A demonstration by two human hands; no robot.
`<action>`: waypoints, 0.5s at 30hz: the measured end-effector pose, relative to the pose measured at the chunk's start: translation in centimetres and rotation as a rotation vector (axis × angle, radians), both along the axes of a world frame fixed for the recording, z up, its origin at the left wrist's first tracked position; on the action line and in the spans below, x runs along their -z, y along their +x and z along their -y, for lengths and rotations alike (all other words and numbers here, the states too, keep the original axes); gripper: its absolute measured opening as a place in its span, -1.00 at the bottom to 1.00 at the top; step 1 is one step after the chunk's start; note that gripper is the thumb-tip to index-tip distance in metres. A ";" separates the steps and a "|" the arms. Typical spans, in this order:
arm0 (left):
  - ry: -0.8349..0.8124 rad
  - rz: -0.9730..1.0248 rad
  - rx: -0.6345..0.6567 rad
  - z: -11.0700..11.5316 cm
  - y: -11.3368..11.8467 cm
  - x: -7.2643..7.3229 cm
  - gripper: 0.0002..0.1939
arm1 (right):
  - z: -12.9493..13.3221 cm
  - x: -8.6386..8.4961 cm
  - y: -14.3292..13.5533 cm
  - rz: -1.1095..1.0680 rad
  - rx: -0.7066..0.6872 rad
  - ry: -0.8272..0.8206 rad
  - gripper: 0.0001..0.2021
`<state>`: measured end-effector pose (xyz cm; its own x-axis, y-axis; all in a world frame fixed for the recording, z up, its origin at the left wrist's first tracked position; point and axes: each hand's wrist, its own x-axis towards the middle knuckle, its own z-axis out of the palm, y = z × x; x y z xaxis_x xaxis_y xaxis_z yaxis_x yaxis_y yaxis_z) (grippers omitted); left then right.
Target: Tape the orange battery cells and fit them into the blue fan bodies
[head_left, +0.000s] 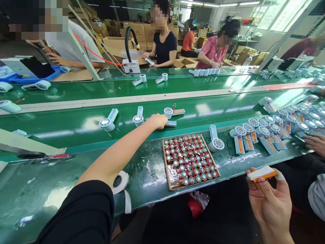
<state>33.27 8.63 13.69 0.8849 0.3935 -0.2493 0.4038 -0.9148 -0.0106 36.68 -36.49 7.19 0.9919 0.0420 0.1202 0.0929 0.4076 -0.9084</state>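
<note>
My left hand is stretched out over the green belt, fingers curled down on a pale blue handheld fan housing. Only its open handle sticks out on the right; the round head is hidden under the hand. Just behind lies another fan housing with an orange battery in its handle and a red wire standing up. At the lower right, my right hand holds an orange battery with a white strip on top, between thumb and fingers. A tray of wired batteries stands on the bench between my hands.
Two fan housings lie left on the belt. Another housing sits beside the tray, near a thin black tool. Many fans with batteries crowd the right. A tape roll lies left. Co-workers sit across and to the right.
</note>
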 end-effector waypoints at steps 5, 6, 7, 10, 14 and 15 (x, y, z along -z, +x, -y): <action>-0.020 0.045 0.017 -2.2 -0.3 1.2 -0.71 | -8.2 -4.2 2.0 0.238 -0.254 -0.107 -0.37; -0.027 0.063 0.020 -2.3 -0.4 1.3 -0.73 | -10.5 -4.9 2.6 0.287 -0.331 -0.156 -0.38; -0.037 0.082 0.023 -2.4 -0.5 1.4 -0.73 | -12.9 -5.5 3.3 0.334 -0.411 -0.212 -0.40; -0.086 0.132 0.039 -2.9 -0.8 1.5 -0.75 | -20.6 -6.3 5.6 0.464 -0.643 -0.416 -0.43; -0.119 0.221 0.036 -3.6 -1.6 1.5 -0.78 | -29.0 -5.2 8.4 0.836 -0.783 -0.944 -0.59; -0.120 0.249 0.028 -3.7 -1.8 1.5 -0.77 | -30.3 -4.9 8.9 0.955 -0.772 -1.085 -0.63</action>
<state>31.45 12.30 12.15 0.9348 0.3489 -0.0661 0.3550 -0.9144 0.1945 45.57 -6.23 12.07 0.2841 0.9317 0.2266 0.8445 -0.1312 -0.5193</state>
